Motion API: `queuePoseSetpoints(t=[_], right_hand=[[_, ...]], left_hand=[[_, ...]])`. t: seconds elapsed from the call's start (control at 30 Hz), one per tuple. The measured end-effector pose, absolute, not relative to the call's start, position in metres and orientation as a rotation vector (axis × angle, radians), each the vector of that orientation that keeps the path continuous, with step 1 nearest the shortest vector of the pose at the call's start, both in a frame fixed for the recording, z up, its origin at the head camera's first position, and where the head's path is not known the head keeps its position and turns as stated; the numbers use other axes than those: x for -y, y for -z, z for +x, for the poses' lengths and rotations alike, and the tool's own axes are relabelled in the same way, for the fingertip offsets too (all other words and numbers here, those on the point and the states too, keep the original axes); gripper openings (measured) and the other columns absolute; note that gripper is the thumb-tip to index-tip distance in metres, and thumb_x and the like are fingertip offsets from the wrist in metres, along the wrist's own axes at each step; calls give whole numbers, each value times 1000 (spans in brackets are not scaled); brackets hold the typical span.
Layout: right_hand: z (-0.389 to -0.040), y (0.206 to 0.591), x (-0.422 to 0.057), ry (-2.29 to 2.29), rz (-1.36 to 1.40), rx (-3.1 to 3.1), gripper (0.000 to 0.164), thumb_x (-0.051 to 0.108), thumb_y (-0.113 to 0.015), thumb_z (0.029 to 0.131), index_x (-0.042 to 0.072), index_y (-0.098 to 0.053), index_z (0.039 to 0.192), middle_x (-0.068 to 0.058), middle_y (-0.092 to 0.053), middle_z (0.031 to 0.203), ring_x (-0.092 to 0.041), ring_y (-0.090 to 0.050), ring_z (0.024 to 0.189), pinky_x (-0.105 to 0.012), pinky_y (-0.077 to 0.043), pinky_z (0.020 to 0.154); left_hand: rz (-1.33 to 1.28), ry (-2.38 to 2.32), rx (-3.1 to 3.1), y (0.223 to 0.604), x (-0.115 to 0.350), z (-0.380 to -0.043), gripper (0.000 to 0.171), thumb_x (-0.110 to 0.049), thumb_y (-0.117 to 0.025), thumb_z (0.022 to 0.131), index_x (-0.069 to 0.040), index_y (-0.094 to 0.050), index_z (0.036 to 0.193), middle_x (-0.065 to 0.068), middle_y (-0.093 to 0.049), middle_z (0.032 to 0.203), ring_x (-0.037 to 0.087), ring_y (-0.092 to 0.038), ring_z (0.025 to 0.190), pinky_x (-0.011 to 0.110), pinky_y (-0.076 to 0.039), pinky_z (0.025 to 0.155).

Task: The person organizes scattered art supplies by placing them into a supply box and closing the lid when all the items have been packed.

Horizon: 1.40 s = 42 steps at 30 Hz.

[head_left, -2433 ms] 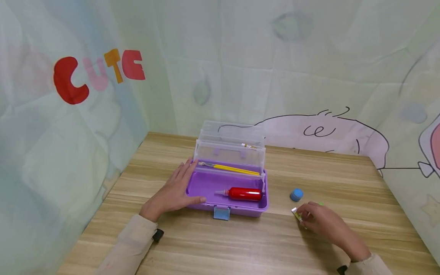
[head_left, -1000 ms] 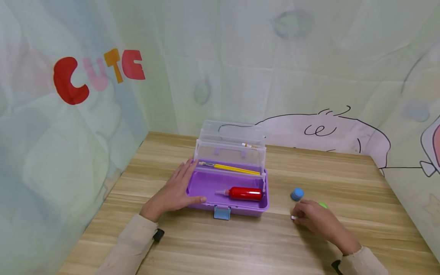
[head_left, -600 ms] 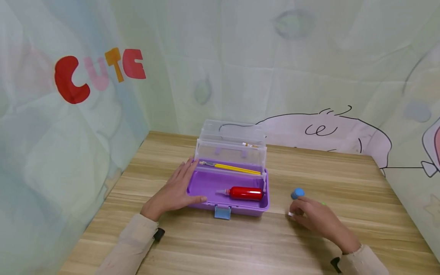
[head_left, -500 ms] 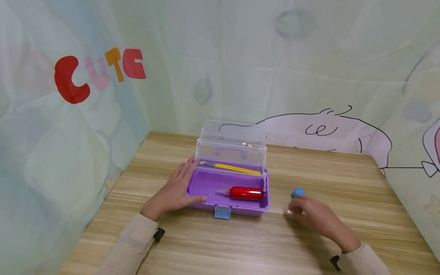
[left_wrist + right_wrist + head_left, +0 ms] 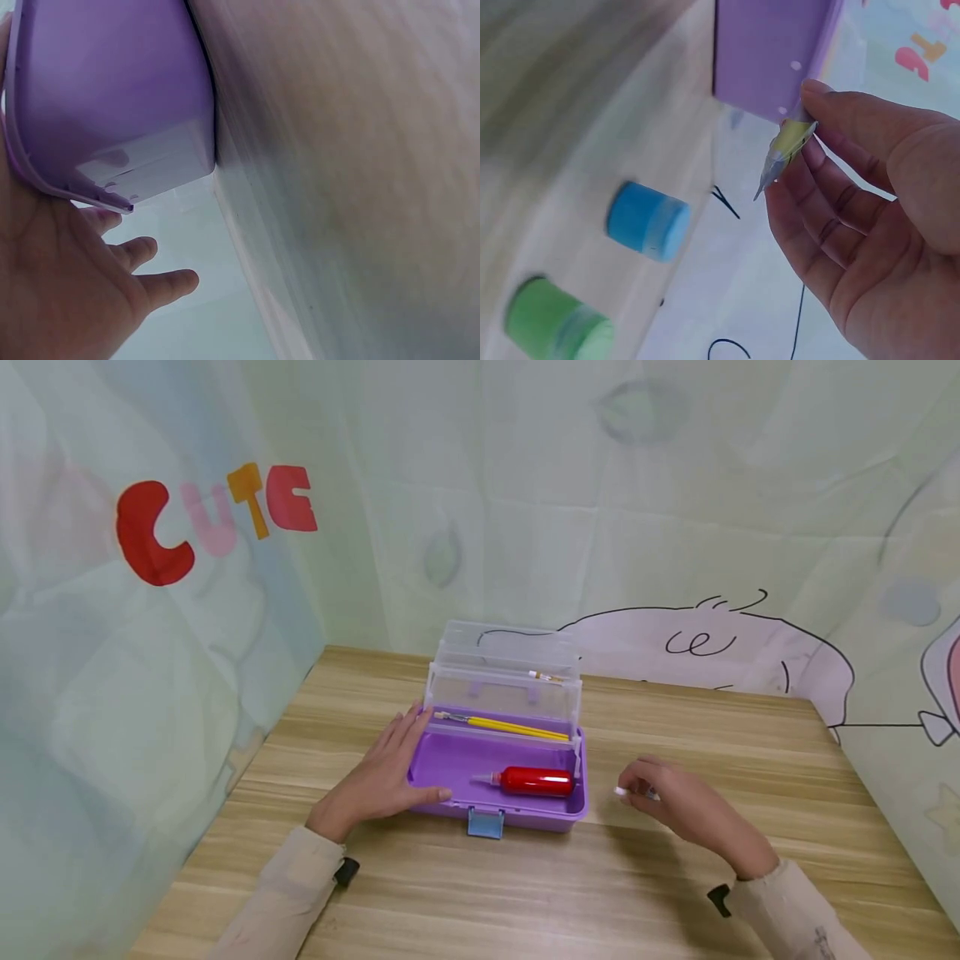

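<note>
My right hand [image 5: 684, 802] pinches a small paint tube [image 5: 789, 141] between thumb and fingers, lifted above the table to the right of a purple box [image 5: 444, 768]. The tube is yellow-green with a flat crimped end, and its white cap peeks out from the fingertips in the head view. On the box's left rim rests my left hand [image 5: 375, 781], fingers spread and extended, thumb over the front edge. Inside the box lies a red squeeze bottle [image 5: 536, 782]. Yellow-handled brushes [image 5: 517, 729] lie in the clear lower tray, and another small tube [image 5: 543, 677] in the upper one.
A blue jar [image 5: 646, 221] and a green jar [image 5: 559, 322] stand on the table, hidden behind my right hand in the head view. The box's blue latch [image 5: 485, 822] hangs down in front. Printed cloth walls [image 5: 480, 527] border the table.
My right hand has picked the paint tube up off the table, then moved up and left towards the box with it. My left hand has stayed on the box.
</note>
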State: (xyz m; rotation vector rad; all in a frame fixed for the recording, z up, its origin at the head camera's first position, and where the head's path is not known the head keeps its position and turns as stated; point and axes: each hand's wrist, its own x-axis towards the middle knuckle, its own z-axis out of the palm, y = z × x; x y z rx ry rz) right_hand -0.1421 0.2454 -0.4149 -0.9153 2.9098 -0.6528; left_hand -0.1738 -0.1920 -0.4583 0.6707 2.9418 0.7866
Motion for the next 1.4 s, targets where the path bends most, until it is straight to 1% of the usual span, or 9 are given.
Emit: queuePoseSetpoints(t=[0.23, 0.53, 0.8, 1.03, 1.17, 1.4], right_hand=[[-155, 403, -241, 668, -920, -2974, 12, 10, -77, 90, 17, -70, 95, 14, -62, 85, -2, -58, 78, -28, -55, 67], [-177, 391, -228, 631, -885, -3034, 10, 12, -78, 90, 15, -72, 97, 9, -68, 91, -9, -66, 83, -36, -59, 74], [-199, 382, -215, 622, -904, -3058, 7, 15, -75, 93, 15, -72, 99, 6, -71, 94, -14, -68, 87, -37, -58, 75], [-218, 370, -204, 627, -894, -3068, 8, 16, -74, 94, 13, -72, 101, 2, -72, 97, -18, -68, 89, -39, -58, 76], [-229, 365, -198, 615, -884, -3082, 8, 17, -74, 94, 13, -71, 101, 1, -71, 98, -18, -68, 90, -39, -58, 77], [-245, 359, -185, 628, -869, -3061, 11, 18, -73, 95, 11, -72, 103, -2, -71, 101, -20, -68, 91, -40, -59, 79]], left_hand=[[683, -783, -2946, 458, 193, -174, 123, -68, -74, 78, -24, 2, 165, 12, -1, 172, 44, -8, 155, 64, -14, 122], [681, -785, -2942, 457, 194, -173, 123, -70, -73, 78, -25, 2, 165, 11, 0, 172, 44, -9, 155, 64, -14, 122], [675, -782, -2940, 457, 194, -173, 124, -74, -70, 78, -26, 3, 165, 11, 1, 172, 44, -8, 155, 64, -14, 122], [670, -788, -2940, 456, 193, -173, 123, -67, -74, 79, -26, 3, 165, 10, 2, 172, 43, -7, 155, 64, -13, 123], [666, -791, -2936, 456, 192, -173, 123, -67, -74, 79, -26, 3, 165, 9, 3, 172, 43, -7, 155, 64, -13, 123], [646, -788, -2932, 456, 191, -173, 123, -69, -73, 78, -26, 2, 165, 11, 2, 172, 43, -6, 155, 63, -12, 123]])
